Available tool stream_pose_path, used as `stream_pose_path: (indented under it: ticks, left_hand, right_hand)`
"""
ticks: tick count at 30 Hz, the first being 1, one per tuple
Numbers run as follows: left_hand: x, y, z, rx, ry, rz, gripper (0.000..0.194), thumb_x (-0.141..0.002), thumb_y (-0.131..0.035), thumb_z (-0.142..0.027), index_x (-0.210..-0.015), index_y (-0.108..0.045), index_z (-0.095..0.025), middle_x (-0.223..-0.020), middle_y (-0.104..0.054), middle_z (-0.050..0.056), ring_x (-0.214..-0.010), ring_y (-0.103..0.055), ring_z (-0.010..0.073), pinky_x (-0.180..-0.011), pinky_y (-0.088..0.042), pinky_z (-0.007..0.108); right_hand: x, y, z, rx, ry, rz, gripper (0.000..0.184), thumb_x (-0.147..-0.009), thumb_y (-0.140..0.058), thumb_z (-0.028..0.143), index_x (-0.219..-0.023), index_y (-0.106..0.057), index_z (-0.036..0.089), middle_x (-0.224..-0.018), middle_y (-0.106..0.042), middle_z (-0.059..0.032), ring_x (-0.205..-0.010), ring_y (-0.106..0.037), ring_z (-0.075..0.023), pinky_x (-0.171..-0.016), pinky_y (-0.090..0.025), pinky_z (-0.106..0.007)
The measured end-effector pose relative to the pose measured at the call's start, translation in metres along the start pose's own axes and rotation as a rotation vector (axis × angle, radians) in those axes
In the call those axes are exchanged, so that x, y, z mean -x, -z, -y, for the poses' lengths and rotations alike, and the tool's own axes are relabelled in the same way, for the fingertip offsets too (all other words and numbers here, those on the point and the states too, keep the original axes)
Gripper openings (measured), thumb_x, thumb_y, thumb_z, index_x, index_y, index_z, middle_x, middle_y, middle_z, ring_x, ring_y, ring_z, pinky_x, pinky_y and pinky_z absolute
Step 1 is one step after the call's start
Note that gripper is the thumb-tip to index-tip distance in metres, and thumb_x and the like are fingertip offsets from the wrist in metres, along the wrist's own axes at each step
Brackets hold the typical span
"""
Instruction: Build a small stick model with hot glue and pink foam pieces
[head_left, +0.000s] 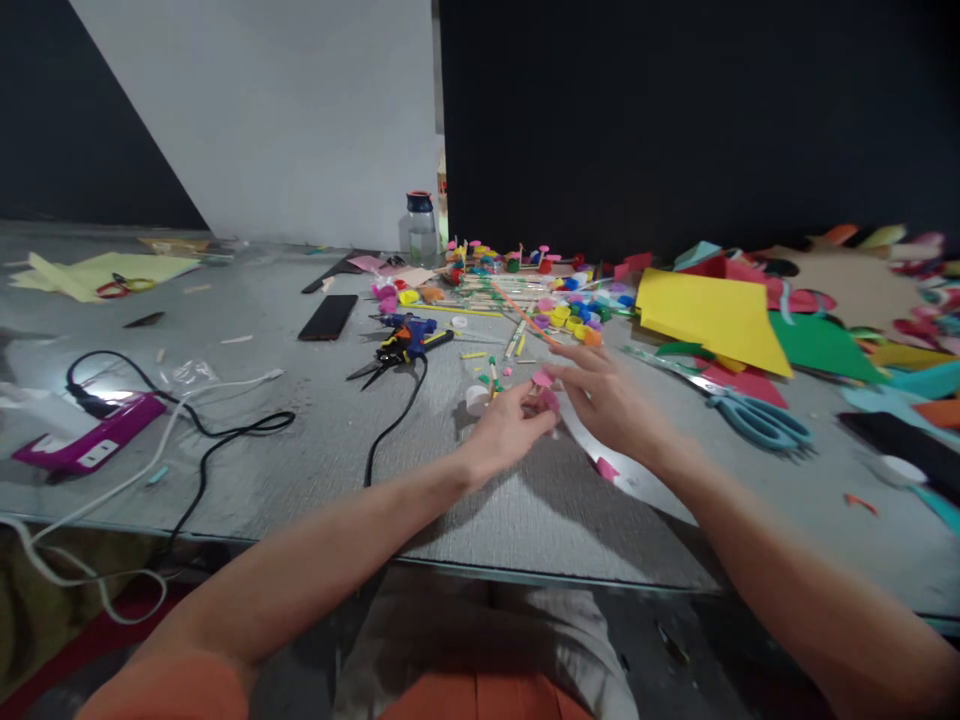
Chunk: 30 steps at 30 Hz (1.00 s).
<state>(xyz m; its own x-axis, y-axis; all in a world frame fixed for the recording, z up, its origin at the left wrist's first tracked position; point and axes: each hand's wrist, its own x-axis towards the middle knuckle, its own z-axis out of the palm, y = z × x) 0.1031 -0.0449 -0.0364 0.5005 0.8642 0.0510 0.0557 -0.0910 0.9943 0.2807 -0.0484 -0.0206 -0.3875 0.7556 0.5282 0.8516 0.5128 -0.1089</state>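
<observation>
My left hand (504,432) is closed at the fingertips on a small pink paper piece (550,400), low over the table's front middle. A second pink piece (541,378) shows just above it, close to the fingers of both hands. My right hand (611,400) reaches in from the right, fingers stretched out beside the pink pieces; whether they touch is too blurred to tell. Just beyond my left hand are a small green-and-yellow stick piece (493,376) and a white round cap (476,400). A white paper strip (645,485) lies under my right forearm, with a pink scrap (606,468) on it.
Blue-handled scissors (761,418) and coloured sheets (712,315) lie right. Pliers (390,352), a blue glue gun (411,330) and a phone (328,317) lie left of centre. Bottle caps (562,315) and sticks spread behind my hands. A purple power strip (94,435) trails cables; a bottle (421,230) stands behind.
</observation>
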Motion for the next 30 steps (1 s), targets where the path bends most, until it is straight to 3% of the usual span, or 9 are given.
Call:
stream_pose_path:
  ticks: [5, 10, 16, 23, 30]
  left_hand:
    - [0.0017, -0.0005, -0.0014, 0.039, -0.023, 0.011, 0.009, -0.087, -0.061, -0.014, -0.096, -0.060, -0.014, -0.083, -0.064, 0.002, -0.069, -0.060, 0.0108, -0.062, -0.046, 0.022]
    - [0.0007, 0.0000, 0.0025, -0.001, -0.040, -0.001, 0.013, -0.088, -0.063, -0.019, -0.100, -0.062, -0.015, -0.083, -0.065, 0.002, -0.067, -0.057, 0.0106, -0.058, -0.041, 0.022]
    - [0.0000, -0.0001, 0.0028, -0.031, -0.025, -0.016, 0.011, -0.089, -0.063, -0.019, -0.099, -0.063, -0.015, -0.082, -0.066, 0.003, -0.064, -0.056, 0.0101, -0.059, -0.042, 0.022]
    - [-0.0008, -0.0005, 0.0037, 0.001, -0.044, -0.003, 0.008, -0.088, -0.061, -0.015, -0.097, -0.061, -0.015, -0.080, -0.065, 0.001, -0.065, -0.056, 0.0102, -0.060, -0.043, 0.022]
    - [0.0014, 0.0008, 0.0017, -0.040, -0.016, -0.025, 0.008, -0.087, -0.064, -0.017, -0.096, -0.062, -0.016, -0.088, -0.069, 0.004, -0.070, -0.059, 0.0115, -0.061, -0.044, 0.023]
  right_hand:
    - [0.0053, -0.0013, 0.0041, 0.211, 0.097, 0.046, 0.039, -0.095, -0.044, 0.012, -0.123, -0.070, 0.017, -0.148, -0.056, -0.0124, -0.141, -0.045, -0.0339, -0.106, -0.044, -0.054]
    - [0.0049, -0.0013, 0.0057, 0.320, 0.143, 0.034, 0.039, -0.093, -0.046, 0.010, -0.123, -0.070, 0.017, -0.148, -0.056, -0.0136, -0.142, -0.043, -0.0352, -0.109, -0.038, -0.055]
    - [0.0050, -0.0019, 0.0060, 0.312, 0.163, 0.014, 0.042, -0.094, -0.044, 0.009, -0.130, -0.065, 0.014, -0.146, -0.059, -0.0131, -0.142, -0.044, -0.0324, -0.112, -0.036, -0.053]
    - [0.0049, -0.0034, 0.0071, 0.320, 0.168, 0.048, 0.042, -0.093, -0.045, 0.008, -0.129, -0.065, 0.016, -0.147, -0.058, -0.0127, -0.144, -0.041, -0.0340, -0.114, -0.032, -0.058]
    - [0.0032, 0.0047, 0.0072, 0.237, 0.126, -0.016, 0.048, -0.093, -0.045, 0.009, -0.137, -0.060, 0.018, -0.153, -0.051, -0.0124, -0.145, -0.040, -0.0305, -0.114, -0.035, -0.054]
